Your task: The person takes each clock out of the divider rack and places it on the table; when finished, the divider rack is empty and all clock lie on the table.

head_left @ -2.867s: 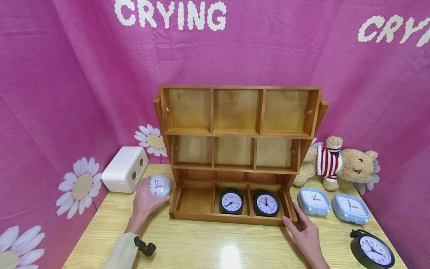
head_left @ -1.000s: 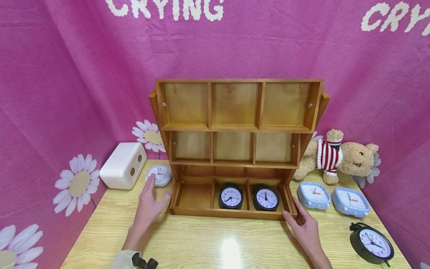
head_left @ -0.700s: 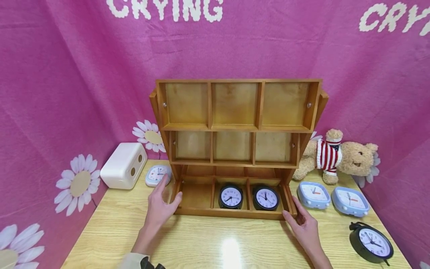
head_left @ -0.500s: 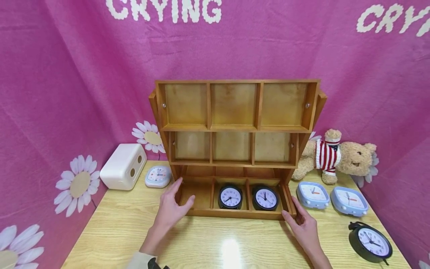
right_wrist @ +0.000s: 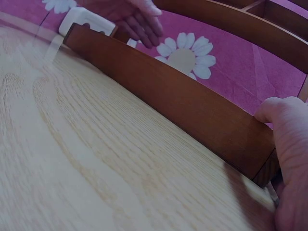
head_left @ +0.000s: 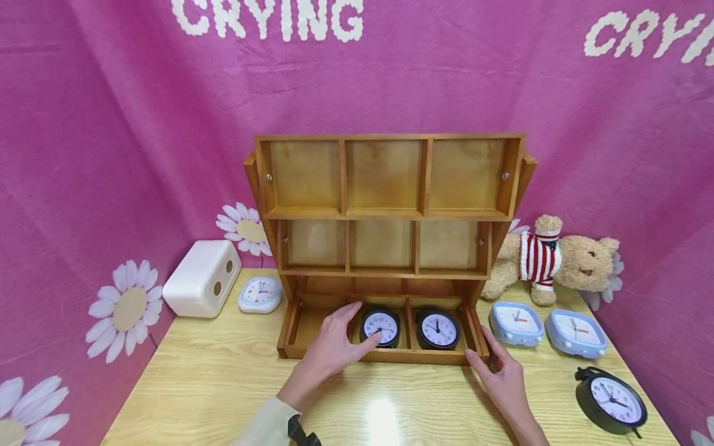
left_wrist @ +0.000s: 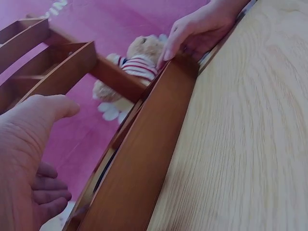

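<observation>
A tiered wooden display shelf [head_left: 385, 214] stands on the table, each tier divided into compartments. Its bottom tier holds two round black alarm clocks: one in the middle compartment [head_left: 380, 326], one in the right compartment [head_left: 438, 328]. My left hand [head_left: 333, 347] is over the bottom tier, thumb and fingers spread apart, holding nothing. Its thumb overlaps the lower face of the middle clock in the head view. My right hand [head_left: 504, 379] grips the tier's front right corner; in the right wrist view its thumb [right_wrist: 272, 109] lies at the front board's top edge.
Left of the shelf, a pale blue clock [head_left: 260, 294] sits near a white box with two round holes [head_left: 195, 279]. On the right lie two light blue clocks [head_left: 517, 323] [head_left: 576, 333], a black alarm clock [head_left: 611, 399] and a teddy bear [head_left: 582, 263]. Pink cloth hangs behind.
My left hand was around the pale blue clock, let go of it, and has moved right across the shelf's left end to the middle clock. My right hand has stayed at the corner.
</observation>
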Demonstrator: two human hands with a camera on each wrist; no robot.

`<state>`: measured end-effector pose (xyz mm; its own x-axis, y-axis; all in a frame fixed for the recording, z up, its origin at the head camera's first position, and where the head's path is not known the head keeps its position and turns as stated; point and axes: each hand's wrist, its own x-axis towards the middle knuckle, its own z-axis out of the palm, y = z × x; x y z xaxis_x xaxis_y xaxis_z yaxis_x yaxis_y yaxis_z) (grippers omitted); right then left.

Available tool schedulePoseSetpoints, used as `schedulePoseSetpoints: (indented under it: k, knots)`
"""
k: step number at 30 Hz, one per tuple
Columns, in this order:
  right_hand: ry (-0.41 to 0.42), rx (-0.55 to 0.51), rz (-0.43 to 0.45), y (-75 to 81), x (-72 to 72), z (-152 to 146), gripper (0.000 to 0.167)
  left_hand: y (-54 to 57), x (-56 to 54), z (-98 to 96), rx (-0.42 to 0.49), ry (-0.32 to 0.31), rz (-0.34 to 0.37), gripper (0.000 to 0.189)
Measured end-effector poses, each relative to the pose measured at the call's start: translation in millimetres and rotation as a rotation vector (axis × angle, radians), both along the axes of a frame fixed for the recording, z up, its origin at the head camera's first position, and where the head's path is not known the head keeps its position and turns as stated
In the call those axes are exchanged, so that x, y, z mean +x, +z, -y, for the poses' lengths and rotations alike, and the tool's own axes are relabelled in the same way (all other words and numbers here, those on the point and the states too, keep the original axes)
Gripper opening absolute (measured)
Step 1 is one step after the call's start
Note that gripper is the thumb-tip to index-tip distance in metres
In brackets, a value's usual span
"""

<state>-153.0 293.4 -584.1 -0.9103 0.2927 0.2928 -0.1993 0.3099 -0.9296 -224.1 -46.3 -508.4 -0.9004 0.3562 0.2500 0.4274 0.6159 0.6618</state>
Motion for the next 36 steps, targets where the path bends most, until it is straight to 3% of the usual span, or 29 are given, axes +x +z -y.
schedulePoseSetpoints:
  k: [8, 14, 21, 29, 36]
  knots:
    - [0.003, 0.007, 0.000, -1.5, -0.2, -0.9, 0.061, -2.8, -5.2, -28.0, -0.149, 0.003, 0.089, 0.094]
    - [-0.006, 0.022, -0.006, -2.6, -1.0, -1.2, 0.061, -2.2, -7.2, -42.5, -0.261, 0.044, 0.079, 0.084]
    - [0.002, 0.022, -0.009, -2.9, -1.6, -1.9, 0.062, 7.5, -9.3, -51.2, -0.281, 0.086, 0.134, 0.051]
    - [-0.009, 0.036, 0.004, -3.5, -0.4, -0.9, 0.062, 6.9, -11.4, -56.0, -0.280, 0.128, 0.184, 0.059]
    - [-0.011, 0.042, 0.000, -3.0, -0.2, -1.9, 0.063, 3.1, -15.4, -56.8, -0.300, 0.143, 0.145, 0.057]
